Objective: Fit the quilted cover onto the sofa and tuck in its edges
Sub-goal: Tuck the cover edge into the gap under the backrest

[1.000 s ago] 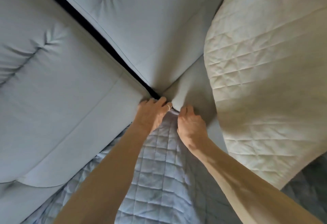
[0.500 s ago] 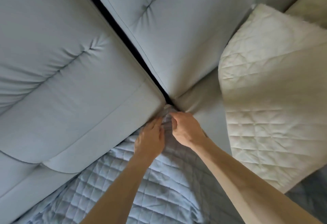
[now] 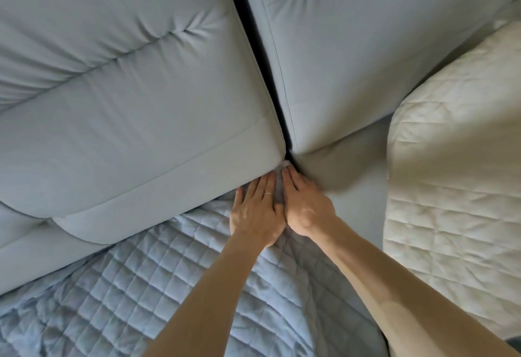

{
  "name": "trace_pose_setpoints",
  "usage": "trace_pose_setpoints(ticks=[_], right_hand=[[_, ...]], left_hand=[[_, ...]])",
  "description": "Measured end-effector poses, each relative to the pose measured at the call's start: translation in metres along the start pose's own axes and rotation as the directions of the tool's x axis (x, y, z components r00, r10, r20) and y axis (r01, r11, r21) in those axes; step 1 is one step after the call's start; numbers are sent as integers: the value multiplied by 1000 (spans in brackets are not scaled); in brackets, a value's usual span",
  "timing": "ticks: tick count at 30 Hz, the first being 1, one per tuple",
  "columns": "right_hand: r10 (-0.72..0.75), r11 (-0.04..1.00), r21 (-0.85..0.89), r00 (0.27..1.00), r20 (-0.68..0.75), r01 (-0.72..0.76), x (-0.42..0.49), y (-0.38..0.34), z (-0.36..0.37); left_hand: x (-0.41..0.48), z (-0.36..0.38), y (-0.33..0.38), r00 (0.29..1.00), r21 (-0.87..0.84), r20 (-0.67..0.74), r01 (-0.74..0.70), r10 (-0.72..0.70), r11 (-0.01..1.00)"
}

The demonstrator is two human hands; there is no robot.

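Both hands have flattened since a moment ago: left hand (image 3: 255, 211) and right hand (image 3: 307, 207) lie side by side, fingers straight, gripping nothing, pressing the pale blue quilted cover (image 3: 169, 286) into the corner where the grey-blue fabric sofa (image 3: 141, 108) cushions meet.

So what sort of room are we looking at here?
Probably a home living room, though no walls show: a pale blue-grey tufted upholstered sofa, a light blue quilted fabric cover spread on its seat, and a cream quilted pad lying at the right.
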State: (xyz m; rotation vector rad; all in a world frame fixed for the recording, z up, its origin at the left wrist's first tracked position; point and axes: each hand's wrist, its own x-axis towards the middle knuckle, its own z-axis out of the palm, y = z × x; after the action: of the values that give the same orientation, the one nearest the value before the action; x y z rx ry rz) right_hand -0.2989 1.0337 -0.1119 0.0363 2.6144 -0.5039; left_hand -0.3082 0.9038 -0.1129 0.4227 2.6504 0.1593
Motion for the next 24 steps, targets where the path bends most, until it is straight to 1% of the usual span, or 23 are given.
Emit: trace_pose_setpoints(ticks=[3,5,7,9,10,13,14,19,22,24], right_hand=[[-72,987,-152,995,-74,60,7,18,0],[-113,980,-176,989,-92,96,8,27,-1],[-124,975,-202,983,-137,95,6,31,5],[-124,985,-140,981,-151,103,15,34,3],[-139,987,-104,981,-139,125,16,35,1],[-142,985,78,982,-126,153,30,40,-15],[-142,984,96,983,-118,153,35,40,-20],[-198,977,53,973,-120,206,45,48,-31],[-246,969,-11,964,-96,246,49,52,-39],[-258,966,-30,961,-103,257,49,53,-39]], left_hand=[[4,6,2,997,-5,-68,26,-26,1000],[5,8,3,995,-34,-93,25,-28,999],[-2,14,7,989,-27,-140,48,-52,998],[0,15,14,982,-79,-181,47,-61,996],[-8,17,21,975,-99,-202,72,-91,993],[-34,27,46,927,-153,-343,103,-150,983],[-41,31,53,917,-173,-362,107,-164,979],[-40,43,61,898,-203,-377,159,-227,966],[-39,49,59,889,-153,-405,163,-212,975],[-38,52,59,881,-156,-428,146,-201,977]])
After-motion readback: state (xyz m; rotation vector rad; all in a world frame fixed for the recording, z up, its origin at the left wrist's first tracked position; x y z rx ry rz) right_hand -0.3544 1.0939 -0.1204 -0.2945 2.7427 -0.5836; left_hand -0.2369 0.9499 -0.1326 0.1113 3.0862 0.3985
